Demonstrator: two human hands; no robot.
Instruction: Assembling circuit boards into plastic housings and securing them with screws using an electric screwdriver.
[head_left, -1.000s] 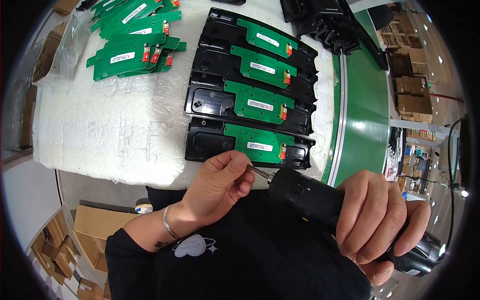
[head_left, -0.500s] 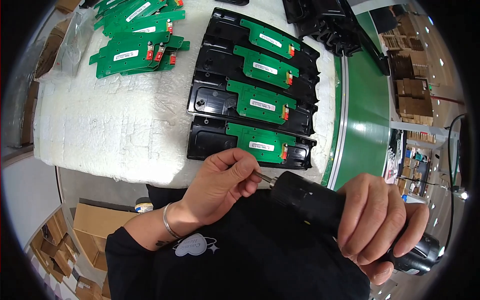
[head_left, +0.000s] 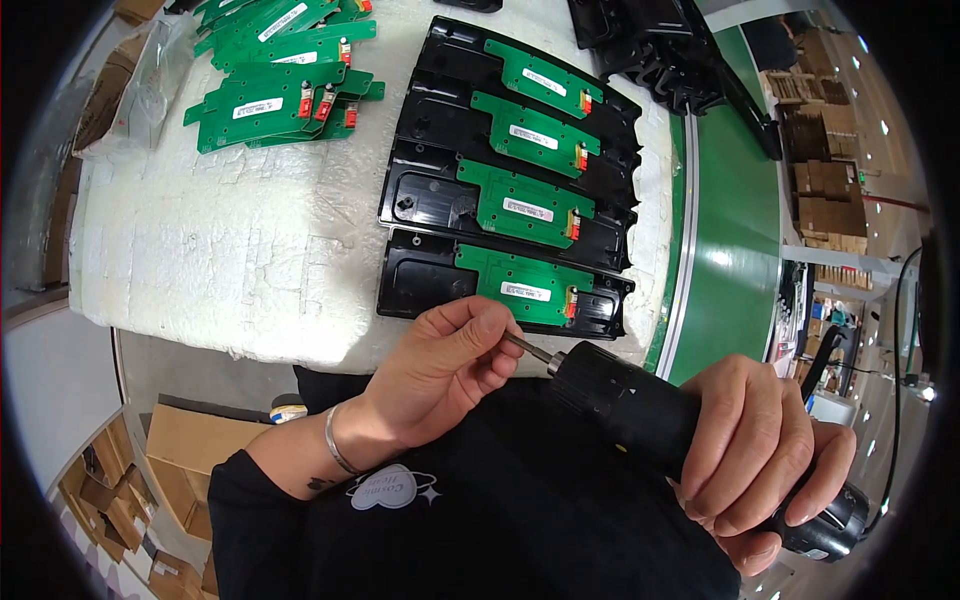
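Note:
My right hand (head_left: 765, 450) is wrapped round the body of a black electric screwdriver (head_left: 625, 400), which lies tilted in front of my dark shirt. Its thin metal bit (head_left: 535, 350) points up and left to the fingertips of my left hand (head_left: 450, 365). Thumb and fingers of that hand are pinched at the bit's tip; anything small between them is hidden. Just beyond is the nearest black plastic housing (head_left: 415, 275), with a green circuit board (head_left: 485, 270) lying in it. Several more such housings (head_left: 430, 200) with boards (head_left: 490, 195) lie in a row behind.
A pile of loose green circuit boards (head_left: 240, 120) lies at the far left on the white foam-covered table (head_left: 220, 250). Black plastic parts (head_left: 670, 60) are stacked at the far right, by a green surface (head_left: 735, 250). A cardboard box (head_left: 205, 440) stands below on the left.
The screwdriver has drawn back slightly from the left fingertips, so more of the bit shows. My left hand keeps its pinch. The whole view has shifted slightly.

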